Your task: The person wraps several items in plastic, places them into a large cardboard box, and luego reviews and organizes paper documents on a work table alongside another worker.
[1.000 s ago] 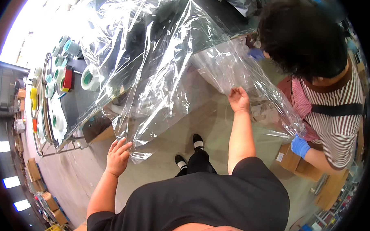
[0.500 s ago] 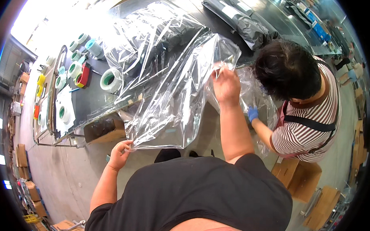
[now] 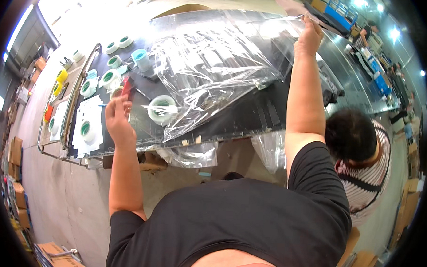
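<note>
A large sheet of clear plastic film (image 3: 216, 63) lies wrinkled and shiny over the dark worktable (image 3: 242, 118). My right hand (image 3: 309, 37) is stretched far out over the table's right part, its fingers pinched on the film's edge. At the left, my left hand (image 3: 120, 118) is closed with the fingertips together on the film's other side. From there the film runs across a large roll of clear tape (image 3: 161, 109). Just beyond my left fingers is a red tool (image 3: 126, 87), partly hidden by the hand.
Several tape rolls (image 3: 110, 78) and a light-blue roll (image 3: 141, 59) stand on the table's left. White sheets (image 3: 89, 124) lie near a metal rail (image 3: 72, 100). A co-worker (image 3: 358, 152) bends low at the table's right. More clear film (image 3: 194, 154) hangs below the front edge.
Both my hands have moved forward over the table, the right also rightward, carrying the film from near my body to lie across the tabletop. The co-worker has bent lower.
</note>
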The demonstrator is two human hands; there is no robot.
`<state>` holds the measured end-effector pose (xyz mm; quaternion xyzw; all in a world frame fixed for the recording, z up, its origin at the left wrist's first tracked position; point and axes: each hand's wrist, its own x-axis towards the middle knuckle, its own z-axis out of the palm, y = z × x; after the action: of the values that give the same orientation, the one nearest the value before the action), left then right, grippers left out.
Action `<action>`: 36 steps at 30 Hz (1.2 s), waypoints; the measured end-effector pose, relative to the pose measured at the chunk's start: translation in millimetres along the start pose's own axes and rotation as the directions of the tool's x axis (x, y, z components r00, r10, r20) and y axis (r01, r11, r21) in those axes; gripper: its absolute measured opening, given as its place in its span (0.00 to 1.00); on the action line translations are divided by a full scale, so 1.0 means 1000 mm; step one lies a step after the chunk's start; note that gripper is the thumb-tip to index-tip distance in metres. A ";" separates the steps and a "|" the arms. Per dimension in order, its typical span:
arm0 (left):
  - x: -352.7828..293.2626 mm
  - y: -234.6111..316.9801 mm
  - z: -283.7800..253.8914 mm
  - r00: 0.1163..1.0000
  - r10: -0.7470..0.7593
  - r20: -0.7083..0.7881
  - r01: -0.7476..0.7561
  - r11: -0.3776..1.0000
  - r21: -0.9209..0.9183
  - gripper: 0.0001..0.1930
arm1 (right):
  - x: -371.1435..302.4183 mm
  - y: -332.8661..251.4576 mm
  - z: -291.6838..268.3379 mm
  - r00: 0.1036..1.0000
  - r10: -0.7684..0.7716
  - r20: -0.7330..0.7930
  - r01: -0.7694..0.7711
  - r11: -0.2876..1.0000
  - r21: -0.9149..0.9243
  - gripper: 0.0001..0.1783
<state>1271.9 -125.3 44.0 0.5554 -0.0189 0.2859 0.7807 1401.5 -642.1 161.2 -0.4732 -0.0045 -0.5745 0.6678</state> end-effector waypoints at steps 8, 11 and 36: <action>0.188 -0.112 0.048 0.974 -0.186 -0.130 0.210 0.957 0.202 0.04 | 0.067 0.149 0.077 0.936 0.051 0.349 0.128 0.874 -0.469 0.20; 0.237 -0.181 0.062 0.983 0.081 -0.166 0.020 0.849 0.528 0.02 | 0.093 0.217 0.094 0.919 0.195 0.344 0.147 0.640 -0.754 0.25; 0.300 -0.312 0.192 0.845 -0.524 -0.101 0.199 0.133 0.971 0.42 | 0.073 0.457 0.031 0.470 0.873 0.126 0.264 -0.002 -0.965 0.61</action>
<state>1723.4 -235.0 -45.8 0.9316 0.1925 -0.0412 0.3057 1796.0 -727.5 -67.9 -0.9504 0.2114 0.0668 0.2180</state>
